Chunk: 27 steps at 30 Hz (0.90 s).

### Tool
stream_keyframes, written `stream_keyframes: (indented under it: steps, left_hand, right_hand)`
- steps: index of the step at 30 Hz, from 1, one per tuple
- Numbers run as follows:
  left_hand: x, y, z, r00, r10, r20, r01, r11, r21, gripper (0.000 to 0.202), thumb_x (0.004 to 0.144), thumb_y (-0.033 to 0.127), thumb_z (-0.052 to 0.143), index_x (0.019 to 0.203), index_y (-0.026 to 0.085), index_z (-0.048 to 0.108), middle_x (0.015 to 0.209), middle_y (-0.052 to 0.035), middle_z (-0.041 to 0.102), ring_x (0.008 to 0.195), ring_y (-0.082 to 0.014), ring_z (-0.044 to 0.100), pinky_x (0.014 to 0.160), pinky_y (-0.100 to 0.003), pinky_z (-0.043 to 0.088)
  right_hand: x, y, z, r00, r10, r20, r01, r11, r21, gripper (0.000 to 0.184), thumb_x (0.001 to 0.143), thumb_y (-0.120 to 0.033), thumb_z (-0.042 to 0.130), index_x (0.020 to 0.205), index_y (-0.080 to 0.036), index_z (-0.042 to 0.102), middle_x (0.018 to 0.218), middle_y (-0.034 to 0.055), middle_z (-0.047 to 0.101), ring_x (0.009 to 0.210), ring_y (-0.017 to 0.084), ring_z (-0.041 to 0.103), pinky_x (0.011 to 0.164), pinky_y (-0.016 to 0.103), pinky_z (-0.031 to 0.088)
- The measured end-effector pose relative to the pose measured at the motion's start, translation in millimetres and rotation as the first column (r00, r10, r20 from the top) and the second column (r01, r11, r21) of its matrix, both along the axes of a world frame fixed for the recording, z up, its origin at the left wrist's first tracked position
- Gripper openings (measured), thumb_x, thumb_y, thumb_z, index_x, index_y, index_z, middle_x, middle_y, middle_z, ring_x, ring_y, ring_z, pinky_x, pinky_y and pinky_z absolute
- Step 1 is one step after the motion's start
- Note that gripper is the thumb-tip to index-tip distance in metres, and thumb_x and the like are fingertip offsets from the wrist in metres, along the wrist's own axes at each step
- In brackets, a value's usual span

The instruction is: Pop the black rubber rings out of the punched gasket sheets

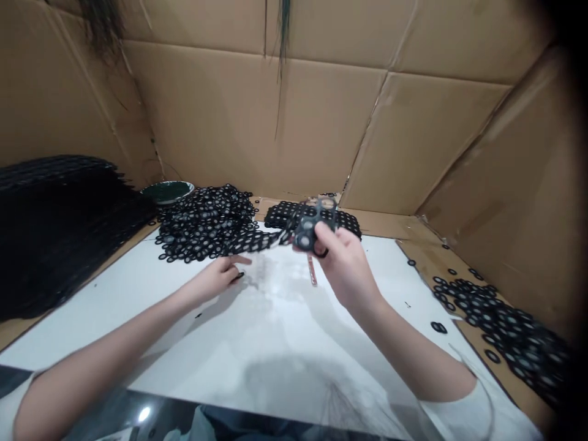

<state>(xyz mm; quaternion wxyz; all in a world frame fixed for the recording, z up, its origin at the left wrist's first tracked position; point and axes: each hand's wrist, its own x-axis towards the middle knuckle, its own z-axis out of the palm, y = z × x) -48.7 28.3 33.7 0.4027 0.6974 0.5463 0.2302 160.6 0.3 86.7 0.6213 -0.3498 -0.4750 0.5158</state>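
Observation:
In my right hand (342,260) I grip a thin black sheet with round holes (307,233), raised above the white board. It is slightly blurred, with the thumb pressed on its face. My left hand (223,274) is low over the board, its index finger stretched out and the other fingers curled. A small dark piece (239,275) shows at those curled fingertips; its kind is unclear. Just beyond the left hand a heap of black rings (206,223) spreads, and a strip of holed black material (257,241) runs rightward from it. Behind the right hand lie more holed black sheets (282,213).
Cardboard walls (257,116) enclose the white board (275,343). A tall stack of black sheets (59,233) stands left, beside a bowl with dark green contents (169,191). More black rings (500,312) lie on the right. A reddish strip (312,271) rests mid-board.

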Motion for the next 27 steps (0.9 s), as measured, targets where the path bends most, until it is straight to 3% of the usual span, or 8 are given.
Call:
stream_keyframes:
  steps: [5, 7, 9, 13, 15, 20, 24, 27]
  left_hand:
    - [-22, 8, 14.0, 0.966, -0.256, 0.046, 0.259, 0.939, -0.224, 0.030, 0.079, 0.041, 0.038, 0.076, 0.018, 0.057, 0.053, 0.0037, 0.032, 0.044, -0.0085, 0.027, 0.040, -0.021, 0.023]
    - [-19, 3, 20.8, 0.971, -0.226, 0.073, 0.237, 0.945, -0.227, 0.030, 0.080, 0.043, 0.037, 0.076, 0.018, 0.054, 0.054, 0.0043, 0.031, 0.042, -0.0083, 0.025, 0.040, -0.021, 0.020]
    - [-8, -2, 23.4, 0.991, -0.126, 0.039, 0.129, 0.984, -0.122, 0.029, 0.081, 0.042, 0.035, 0.072, 0.018, 0.050, 0.053, 0.0042, 0.032, 0.043, -0.0087, 0.027, 0.040, -0.021, 0.020]
    - [28, -16, 8.4, 0.993, 0.007, -0.122, 0.020, 0.976, 0.219, 0.033, 0.083, 0.037, 0.030, 0.058, 0.019, 0.040, 0.053, 0.0027, 0.040, 0.051, -0.0117, 0.038, 0.048, -0.023, 0.027]
    - [43, -25, -4.4, 0.980, 0.014, -0.197, 0.041, 0.961, 0.273, 0.034, 0.083, 0.039, 0.028, 0.058, 0.019, 0.040, 0.052, 0.0023, 0.044, 0.051, -0.0126, 0.040, 0.049, -0.024, 0.027]
    - [59, -37, -24.7, 0.945, -0.105, -0.309, 0.186, 0.951, 0.246, 0.034, 0.072, 0.052, 0.045, 0.063, 0.019, 0.042, 0.060, 0.0010, 0.052, 0.053, -0.0144, 0.046, 0.048, -0.023, 0.027]
    - [58, -31, -25.4, 0.964, -0.237, -0.122, 0.246, 0.967, 0.066, 0.033, 0.083, 0.044, 0.029, 0.066, 0.019, 0.042, 0.065, 0.0002, 0.057, 0.059, -0.0145, 0.051, 0.054, -0.024, 0.034]
    - [57, -26, -21.6, 0.961, -0.264, -0.078, 0.267, 0.963, 0.029, 0.034, 0.086, 0.034, 0.022, 0.065, 0.018, 0.043, 0.067, -0.0003, 0.058, 0.062, -0.0146, 0.051, 0.058, -0.025, 0.036]
  right_hand:
    - [17, -15, -62.4, 0.990, 0.119, 0.080, -0.092, 0.954, -0.285, 0.032, 0.067, -0.043, 0.060, 0.061, -0.014, 0.050, 0.059, 0.0008, 0.055, 0.057, 0.016, 0.061, 0.052, 0.028, 0.049]
    - [15, -18, -81.4, 0.983, 0.167, 0.080, -0.126, 0.920, -0.372, 0.032, 0.065, -0.043, 0.062, 0.061, -0.014, 0.048, 0.055, -0.0006, 0.053, 0.057, 0.017, 0.062, 0.050, 0.027, 0.049]
    - [10, -21, -93.3, 0.970, 0.236, 0.065, -0.190, 0.894, -0.407, 0.032, 0.065, -0.042, 0.062, 0.063, -0.014, 0.047, 0.053, -0.0007, 0.054, 0.055, 0.016, 0.062, 0.050, 0.026, 0.049]
    - [-2, -21, -101.7, 0.951, 0.310, 0.005, -0.286, 0.884, -0.371, 0.029, 0.066, -0.039, 0.062, 0.074, -0.015, 0.048, 0.055, -0.0016, 0.056, 0.050, 0.014, 0.060, 0.049, 0.026, 0.048]
    - [-6, -20, -101.6, 0.952, 0.305, -0.003, -0.288, 0.894, -0.344, 0.026, 0.066, -0.037, 0.062, 0.074, -0.015, 0.050, 0.057, -0.0020, 0.056, 0.050, 0.012, 0.058, 0.050, 0.025, 0.048]
    - [-8, -16, -100.7, 0.946, 0.323, 0.018, -0.303, 0.903, -0.303, 0.022, 0.070, -0.035, 0.059, 0.068, -0.013, 0.056, 0.065, 0.0012, 0.058, 0.061, 0.010, 0.057, 0.060, 0.023, 0.047]
    - [-8, -15, -104.3, 0.950, 0.310, -0.029, -0.301, 0.890, -0.343, 0.025, 0.068, -0.036, 0.061, 0.070, -0.013, 0.053, 0.064, 0.0003, 0.057, 0.054, 0.009, 0.055, 0.055, 0.024, 0.046]
    - [-8, -16, -106.0, 0.956, 0.286, -0.057, -0.286, 0.882, -0.375, 0.026, 0.066, -0.037, 0.061, 0.070, -0.014, 0.050, 0.061, -0.0013, 0.055, 0.053, 0.010, 0.054, 0.054, 0.025, 0.046]
